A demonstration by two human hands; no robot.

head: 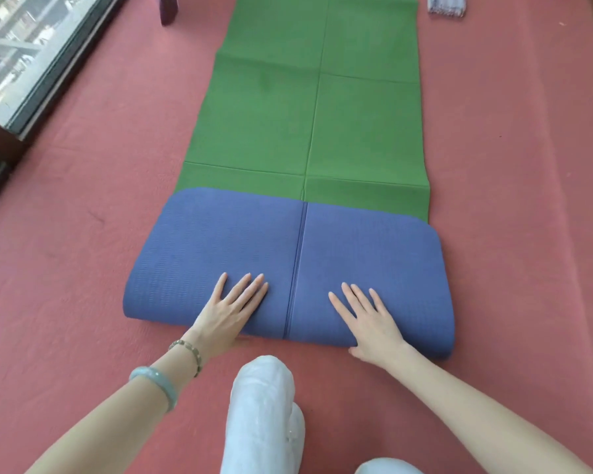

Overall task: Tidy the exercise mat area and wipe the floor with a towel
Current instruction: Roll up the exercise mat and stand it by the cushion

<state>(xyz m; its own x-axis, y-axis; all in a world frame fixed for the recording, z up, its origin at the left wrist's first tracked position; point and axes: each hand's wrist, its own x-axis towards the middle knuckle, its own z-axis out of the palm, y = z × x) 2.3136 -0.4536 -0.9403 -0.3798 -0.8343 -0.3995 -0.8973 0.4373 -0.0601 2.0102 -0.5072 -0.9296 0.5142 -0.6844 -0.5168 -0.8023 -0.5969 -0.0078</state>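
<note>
Kneeling at the near end of the mat [308, 107], the person has one pale-trousered knee [264, 405] on the red floor [83, 268] between two bare forearms. Both hands press flat on the folded-over blue flap [288, 254]: the left hand [230, 309] with a bracelet and a bangle on its wrist, the right hand [370, 319] on the other side of the centre crease. Fingers [250, 285] on both are spread apart and flat, clamped on nothing. The fold's edge runs left to right just under the palms, equally near each hand, while the one mat's long axis runs straight away from them, green side up, so the next fold or roll likely goes forward. Far right, one folded towel [445, 5] lies on the floor, just beside the mat's far end.
</note>
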